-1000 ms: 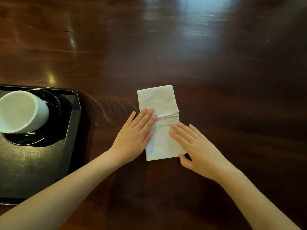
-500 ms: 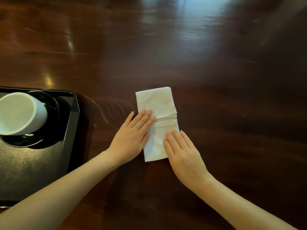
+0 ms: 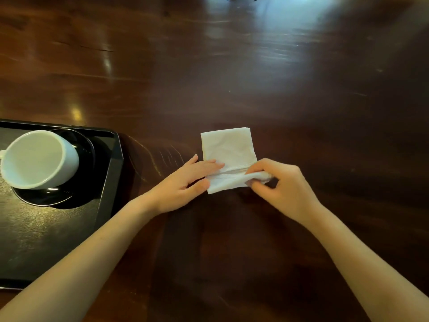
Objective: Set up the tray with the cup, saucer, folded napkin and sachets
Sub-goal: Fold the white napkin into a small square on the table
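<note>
Now R hand (image 3: 281,182) pinches near edge (lifted) of napkin (image 3: 228,147) — L hand (image 3: 185,182) flat, pressing its left side.

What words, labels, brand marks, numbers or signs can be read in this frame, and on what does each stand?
None: no text can be read anywhere in this frame.
The white napkin, white cup, black saucer, black tray and wooden table show only plain surfaces, with no print, label or mark.

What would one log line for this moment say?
step: napkin fold | left hand: presses napkin | right hand: grips its right edge | cup on saucer on tray
</note>
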`<move>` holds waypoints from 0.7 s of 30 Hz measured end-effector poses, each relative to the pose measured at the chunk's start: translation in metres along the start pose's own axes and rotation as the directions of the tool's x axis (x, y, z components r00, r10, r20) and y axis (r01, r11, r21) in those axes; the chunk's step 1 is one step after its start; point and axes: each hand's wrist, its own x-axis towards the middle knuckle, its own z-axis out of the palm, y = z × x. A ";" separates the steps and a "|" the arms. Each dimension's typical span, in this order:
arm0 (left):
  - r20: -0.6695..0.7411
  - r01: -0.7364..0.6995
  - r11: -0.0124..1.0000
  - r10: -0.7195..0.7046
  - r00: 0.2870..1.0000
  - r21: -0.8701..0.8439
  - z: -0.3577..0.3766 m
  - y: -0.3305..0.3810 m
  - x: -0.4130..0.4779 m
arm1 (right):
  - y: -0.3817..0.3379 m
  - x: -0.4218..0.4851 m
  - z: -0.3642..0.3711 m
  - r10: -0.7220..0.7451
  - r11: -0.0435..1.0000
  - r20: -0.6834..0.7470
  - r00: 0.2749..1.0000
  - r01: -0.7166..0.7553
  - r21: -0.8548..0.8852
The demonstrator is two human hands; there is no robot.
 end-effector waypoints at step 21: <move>-0.666 0.282 0.903 -0.430 0.609 -0.325 0.022 0.035 0.042 | 0.008 0.059 0.061 0.340 0.939 -0.449 0.827 -0.267 0.218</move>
